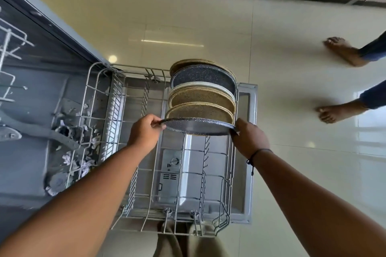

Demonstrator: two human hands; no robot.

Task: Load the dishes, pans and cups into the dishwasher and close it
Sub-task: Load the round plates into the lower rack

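1. Dishwasher tub (31,110), left of frame: open, with scattered debris on its floor.
2. Lower rack (146,173), centre: pulled out over the lowered door (244,152).
3. Left hand (144,131), centre: pinched the left rim of the grey speckled plate (196,128).
4. Row of plates (202,92), upper centre: stood on edge in the rack, just behind the held plate.
5. Right hand (250,137), right of centre: gripped the plate's right rim.
6. Bare feet (342,50), right edge: stood on the tiled floor (188,16).
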